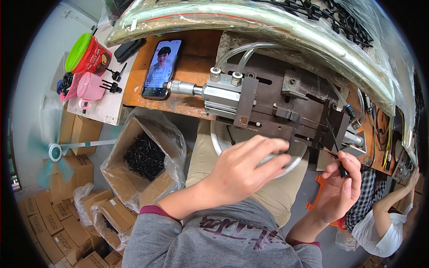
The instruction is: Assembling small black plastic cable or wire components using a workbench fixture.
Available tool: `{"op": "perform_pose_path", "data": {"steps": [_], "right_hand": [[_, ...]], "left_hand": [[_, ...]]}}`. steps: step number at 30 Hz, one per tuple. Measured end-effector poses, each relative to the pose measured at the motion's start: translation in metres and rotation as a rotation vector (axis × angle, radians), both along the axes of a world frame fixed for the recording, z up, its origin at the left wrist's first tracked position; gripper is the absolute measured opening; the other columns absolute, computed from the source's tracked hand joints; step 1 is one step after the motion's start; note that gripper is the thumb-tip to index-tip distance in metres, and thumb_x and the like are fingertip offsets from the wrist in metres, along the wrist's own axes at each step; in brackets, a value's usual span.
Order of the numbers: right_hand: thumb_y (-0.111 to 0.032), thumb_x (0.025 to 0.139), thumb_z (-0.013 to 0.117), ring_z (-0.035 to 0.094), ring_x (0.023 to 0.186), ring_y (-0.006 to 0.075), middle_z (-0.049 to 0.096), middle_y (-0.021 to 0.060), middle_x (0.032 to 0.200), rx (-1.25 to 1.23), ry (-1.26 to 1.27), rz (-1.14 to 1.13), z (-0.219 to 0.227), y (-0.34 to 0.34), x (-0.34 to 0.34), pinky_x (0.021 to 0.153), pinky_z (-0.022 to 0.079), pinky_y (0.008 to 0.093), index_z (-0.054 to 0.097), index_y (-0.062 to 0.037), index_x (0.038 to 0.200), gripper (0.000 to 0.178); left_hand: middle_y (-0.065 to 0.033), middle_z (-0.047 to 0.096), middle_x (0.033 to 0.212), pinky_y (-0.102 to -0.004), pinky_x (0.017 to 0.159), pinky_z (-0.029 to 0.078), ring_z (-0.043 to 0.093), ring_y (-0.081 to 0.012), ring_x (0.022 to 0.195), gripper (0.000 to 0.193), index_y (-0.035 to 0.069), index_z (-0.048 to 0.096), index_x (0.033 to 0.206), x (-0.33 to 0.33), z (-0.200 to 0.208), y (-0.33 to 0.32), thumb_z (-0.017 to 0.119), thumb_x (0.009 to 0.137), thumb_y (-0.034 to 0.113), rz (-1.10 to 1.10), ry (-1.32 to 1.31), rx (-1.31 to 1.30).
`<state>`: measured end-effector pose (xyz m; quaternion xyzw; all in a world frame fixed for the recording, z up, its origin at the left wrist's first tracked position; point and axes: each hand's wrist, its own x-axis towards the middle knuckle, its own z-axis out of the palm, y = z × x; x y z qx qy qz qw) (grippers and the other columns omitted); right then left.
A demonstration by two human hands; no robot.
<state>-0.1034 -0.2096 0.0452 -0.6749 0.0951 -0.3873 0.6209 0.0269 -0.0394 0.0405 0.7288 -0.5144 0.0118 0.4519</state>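
- Head view: a dark metal fixture [268, 96] sits on the wooden bench [185, 105]; its plate bears a silver cylinder [222, 99] at the left end, with clear tubes [245, 48] rising from it.
- The left hand [243, 167] is at the near edge of the fixture, back upward and fingers bent toward the right. Its fingertips are blurred beside a dark shape, so I cannot tell whether they grasp anything.
- The right hand [342, 190] is raised off the near right corner of the fixture, thumb and fingers pinching a slender black part [342, 171].
- That part's thin stem points up and leftward, overlapping the fixture's right end in this view; I cannot tell whether the two touch.
- Below the fixture's near edge, a round white rim [217, 138] shows over the person's lap.
- Left of the fixture lie a phone [163, 71] with a lit screen, a pink mug [90, 85] and a red bucket [102, 56] with a green rim.
- Below and left of the fixture, a plastic-lined carton [117, 169] holds a heap of black pieces [144, 156]; farther left are a fan [55, 152] and stacked boxes [67, 230].
- Beyond the fixture's far side stretches clear plastic sheeting [313, 47].
- Well to the fixture's right, near the picture's rim, a co-worker [382, 234] in a white top reaches toward the bench.
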Motion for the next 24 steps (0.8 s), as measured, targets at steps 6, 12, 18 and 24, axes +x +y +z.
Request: {"op": "perform_pose_path", "data": {"steps": [6,12,18,24], "right_hand": [[-0.014,0.088,0.059,0.064,0.074,0.0237,0.054,0.0254,0.115,-0.196,0.032,-0.026,-0.004,0.004,-0.002,0.055,0.055,0.0273,0.053,0.0081,0.117,0.037],[0.0,0.077,0.067,0.066,0.084,0.0266,0.041,0.0295,0.131,0.012,-0.002,-0.059,0.001,0.009,0.003,0.061,0.059,0.0274,0.04,0.0067,0.126,0.056],[0.006,0.066,0.074,0.068,0.083,0.0283,0.043,0.0279,0.129,-0.091,0.055,0.015,-0.001,0.006,-0.002,0.067,0.057,0.0302,0.058,0.0046,0.099,0.037],[0.001,0.055,0.081,0.067,0.085,0.0254,0.051,0.0238,0.121,-0.35,0.135,-0.047,-0.004,0.004,-0.001,0.078,0.055,0.0332,0.065,0.0013,0.088,0.037]], "left_hand": [[-0.0129,0.062,0.118,-0.0313,0.072,0.053,0.065,-0.0231,0.089,0.025,0.0,0.066,0.09,0.002,-0.026,-0.019,0.074,0.069,0.01,0.132,-0.255,0.031],[-0.0133,0.063,0.119,-0.0282,0.063,0.05,0.062,-0.0175,0.067,0.022,0.0,0.065,0.088,0.001,-0.025,-0.028,0.071,0.069,0.01,0.163,-0.376,0.175],[-0.0095,0.063,0.12,-0.0262,0.056,0.047,0.058,-0.0151,0.059,0.02,0.003,0.066,0.087,0.005,-0.02,-0.031,0.072,0.07,0.01,0.159,-0.341,0.183],[-0.0075,0.064,0.119,-0.0244,0.052,0.044,0.052,-0.0133,0.051,0.018,0.005,0.066,0.087,0.004,-0.018,-0.03,0.071,0.07,0.01,0.183,-0.354,0.246]]}}
